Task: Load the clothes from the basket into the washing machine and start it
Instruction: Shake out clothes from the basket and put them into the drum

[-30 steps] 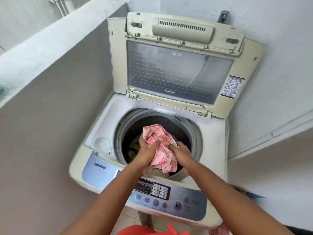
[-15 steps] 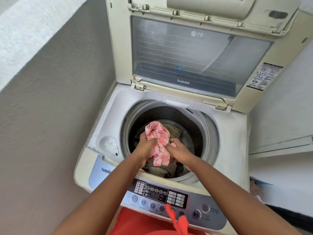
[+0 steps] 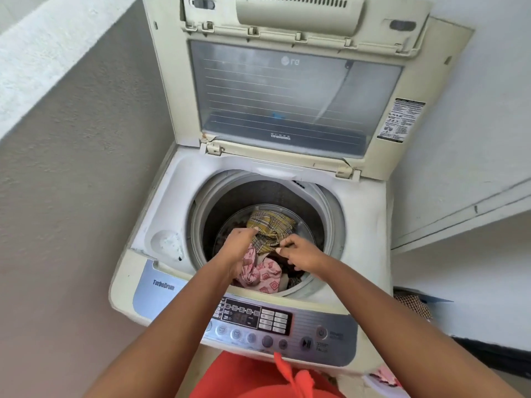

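The top-loading washing machine [image 3: 365, 225] stands with its lid [image 3: 287, 96] raised. Its drum [image 3: 227, 202] holds a yellow checked cloth [image 3: 270, 225], a pink patterned cloth [image 3: 261, 274] and darker clothes. My left hand [image 3: 238, 248] hovers over the drum's near left side, fingers loosely bent, and the pink cloth lies just under it. Beside it, my right hand [image 3: 301, 254] hangs over the dark clothes with nothing visible in it. A pale basket rim [image 3: 376, 383] with pink fabric shows at the bottom right corner.
The control panel [image 3: 258, 320] with buttons runs along the machine's near edge, under my forearms. A grey wall [image 3: 71, 196] is close on the left and a white wall [image 3: 474, 139] on the right. A checked cloth [image 3: 413, 305] lies right of the machine.
Both hands held the bunched pink cloth above the drum and lowered it. Now the cloth lies in the drum and the hands have come off it and moved apart.
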Motion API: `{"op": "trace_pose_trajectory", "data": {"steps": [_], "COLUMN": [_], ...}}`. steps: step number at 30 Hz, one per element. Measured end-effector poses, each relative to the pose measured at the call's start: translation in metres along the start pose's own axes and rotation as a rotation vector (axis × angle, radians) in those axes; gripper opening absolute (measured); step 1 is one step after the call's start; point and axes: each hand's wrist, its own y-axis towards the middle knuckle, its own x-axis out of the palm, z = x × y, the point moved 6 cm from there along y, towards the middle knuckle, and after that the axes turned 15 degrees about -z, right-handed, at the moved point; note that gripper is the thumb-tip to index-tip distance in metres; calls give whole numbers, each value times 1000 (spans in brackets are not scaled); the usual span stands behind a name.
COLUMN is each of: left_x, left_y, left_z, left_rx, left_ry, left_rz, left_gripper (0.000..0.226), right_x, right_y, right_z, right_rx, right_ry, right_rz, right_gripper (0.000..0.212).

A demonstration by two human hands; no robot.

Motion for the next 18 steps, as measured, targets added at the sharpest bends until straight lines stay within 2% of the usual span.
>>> {"op": "trace_pose_trajectory", "data": {"steps": [8,12,18], "left_x": [75,121,193], "left_y": [-25,-44,-76], "left_z": [-7,-3,0], "left_rx": [74,177,286], "left_ry": [7,-24,10], "left_rz": [-34,-108,-211], "left_gripper": [27,6,11], "right_x": [-20,-35,-66], "right_y": [-67,-110,-171], "right_z": [27,45,96], "right_rx": [-204,-340,-442], "right_ry": [-115,-122,-78], "right_rz": [111,227,409], "right_gripper": [24,19,24]}}
